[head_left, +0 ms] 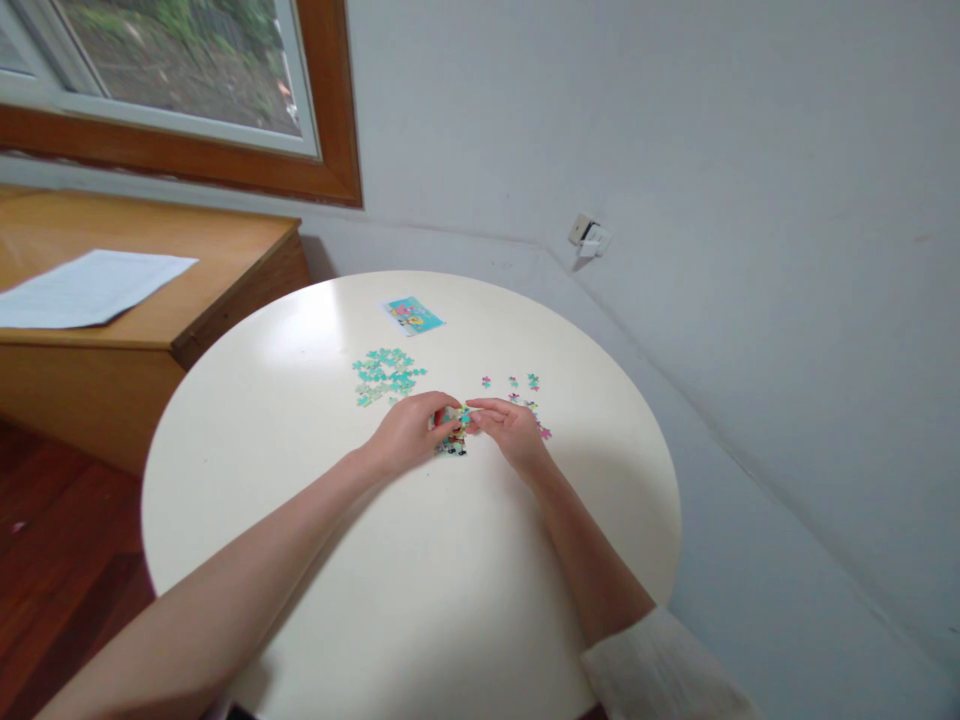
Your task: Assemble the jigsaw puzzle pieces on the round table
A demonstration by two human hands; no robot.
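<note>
Left hand [409, 432] partly hides jigsaw cluster [454, 447] | right hand [510, 432] beside it | both grips: cannot tell | window [191, 65] cut off

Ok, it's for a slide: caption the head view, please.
Left hand and right hand close together over puzzle pieces on a round table, picture card beyond.

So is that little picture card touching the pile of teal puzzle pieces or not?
Apart. The head view shows a narrow strip of bare white tabletop between the picture card and the nearest teal puzzle pieces.
</note>
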